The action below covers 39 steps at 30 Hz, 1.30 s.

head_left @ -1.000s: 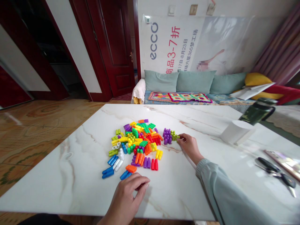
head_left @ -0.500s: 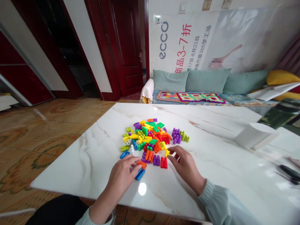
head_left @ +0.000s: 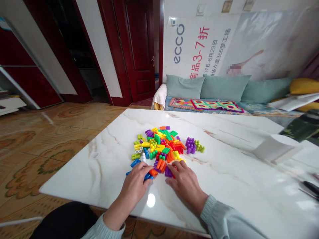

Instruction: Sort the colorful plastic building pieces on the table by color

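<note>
A heap of bright plastic building pieces [head_left: 159,146], shaped like joined pegs and tubes, lies on the white marble-patterned table [head_left: 104,179]. At its near left edge, my left hand [head_left: 133,182] curls its thumb and fingers around a blue building piece [head_left: 148,177]. An orange piece [head_left: 153,172] sticks out beside that thumb. My right hand [head_left: 185,184] rests low at the near right edge, fingers bent, with a purple building piece [head_left: 168,172] between thumb and forefinger. Part of a red piece shows under those fingers; the rest is covered.
Purple and lime pieces [head_left: 195,146] stand apart, right of the heap. Further right are a white box-like object [head_left: 276,149], a camouflage-patterned item [head_left: 302,126] and a dark-handled tool [head_left: 310,188]. A sofa with green cushions [head_left: 184,87] stands behind the table.
My right hand has moved left and down from a yellow piece onto the purple and red pieces. My left hand has closed in around the blue piece, which has shifted slightly away from me.
</note>
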### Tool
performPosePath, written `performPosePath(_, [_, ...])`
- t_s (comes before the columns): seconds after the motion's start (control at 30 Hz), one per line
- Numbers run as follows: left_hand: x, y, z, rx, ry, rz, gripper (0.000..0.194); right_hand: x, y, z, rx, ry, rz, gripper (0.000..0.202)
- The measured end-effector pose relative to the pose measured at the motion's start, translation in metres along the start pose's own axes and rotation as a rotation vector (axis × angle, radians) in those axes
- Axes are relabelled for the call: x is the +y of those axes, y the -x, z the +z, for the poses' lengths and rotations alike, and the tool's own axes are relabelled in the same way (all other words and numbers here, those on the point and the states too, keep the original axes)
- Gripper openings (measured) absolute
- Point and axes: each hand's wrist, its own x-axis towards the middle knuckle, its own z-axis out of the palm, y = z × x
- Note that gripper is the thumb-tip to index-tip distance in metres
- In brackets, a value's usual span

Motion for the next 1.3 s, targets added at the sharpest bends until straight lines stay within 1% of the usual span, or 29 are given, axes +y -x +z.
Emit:
performPosePath(0.13, [0.001, 0.0, 0.001, 0.125, -0.063, 0.037, 0.039, -0.005, 0.002, 0.003, -0.011, 0.084, -0.074, 0.023])
performPosePath(0.2, [0.005, 0.0, 0.003, 0.184, -0.017, 0.094, 0.035, -0.006, 0.004, 0.004, 0.005, 0.101, -0.115, 0.022])
performPosePath(0.27, [0.011, 0.002, 0.006, 0.212, 0.102, 0.144, 0.026, -0.007, 0.005, 0.002, 0.013, 0.093, -0.133, 0.021])
performPosePath(0.3, [0.014, 0.002, 0.008, 0.209, 0.174, 0.152, 0.022, -0.008, 0.006, 0.001, 0.009, 0.082, -0.13, 0.019])
performPosePath(0.37, [0.021, 0.004, 0.011, 0.166, 0.306, 0.127, 0.016, -0.011, 0.006, -0.001, -0.015, 0.057, -0.109, 0.014])
performPosePath(0.5, [0.029, 0.007, 0.017, 0.04, 0.492, 0.008, 0.013, -0.018, 0.009, -0.002, -0.061, 0.012, -0.046, 0.01])
performPosePath(0.57, [0.03, 0.009, 0.021, -0.008, 0.582, -0.047, 0.023, -0.02, 0.012, 0.001, -0.078, -0.043, -0.003, 0.01])
performPosePath(0.63, [0.031, 0.011, 0.026, -0.04, 0.655, -0.094, 0.039, -0.021, 0.013, 0.005, -0.081, -0.125, 0.047, 0.013])
performPosePath(0.67, [0.031, 0.012, 0.028, -0.047, 0.681, -0.109, 0.046, -0.021, 0.014, 0.007, -0.068, -0.172, 0.07, 0.015])
performPosePath(0.73, [0.031, 0.013, 0.033, -0.046, 0.726, -0.124, 0.052, -0.019, 0.014, 0.01, -0.008, -0.273, 0.115, 0.016])
performPosePath(0.8, [0.031, 0.014, 0.037, -0.035, 0.77, -0.119, 0.054, -0.018, 0.013, 0.013, 0.066, -0.366, 0.165, 0.017])
performPosePath(0.87, [0.031, 0.014, 0.039, -0.024, 0.805, -0.107, 0.053, -0.018, 0.013, 0.016, 0.105, -0.431, 0.209, 0.021])
performPosePath(0.93, [0.032, 0.013, 0.039, -0.019, 0.818, -0.097, 0.048, -0.02, 0.015, 0.019, 0.089, -0.462, 0.216, 0.028])
performPosePath(1.03, [0.034, 0.013, 0.036, -0.017, 0.805, -0.086, 0.041, -0.02, 0.017, 0.014, 0.042, -0.481, 0.15, 0.03])
performPosePath(1.1, [0.035, 0.014, 0.033, -0.014, 0.785, -0.075, 0.04, -0.012, 0.016, 0.004, 0.061, -0.49, 0.1, 0.028])
performPosePath(1.13, [0.035, 0.014, 0.032, -0.008, 0.771, -0.07, 0.041, -0.003, 0.014, -0.002, 0.096, -0.494, 0.089, 0.027])
performPosePath(1.2, [0.034, 0.015, 0.032, 0.011, 0.735, -0.063, 0.042, 0.023, 0.009, -0.015, 0.204, -0.49, 0.109, 0.025])
performPosePath(1.27, [0.033, 0.016, 0.033, 0.025, 0.704, -0.057, 0.041, 0.054, 0.002, -0.022, 0.322, -0.437, 0.226, 0.022])
performPosePath(1.3, [0.033, 0.016, 0.034, 0.029, 0.696, -0.052, 0.041, 0.07, -0.001, -0.023, 0.35, -0.398, 0.297, 0.022])
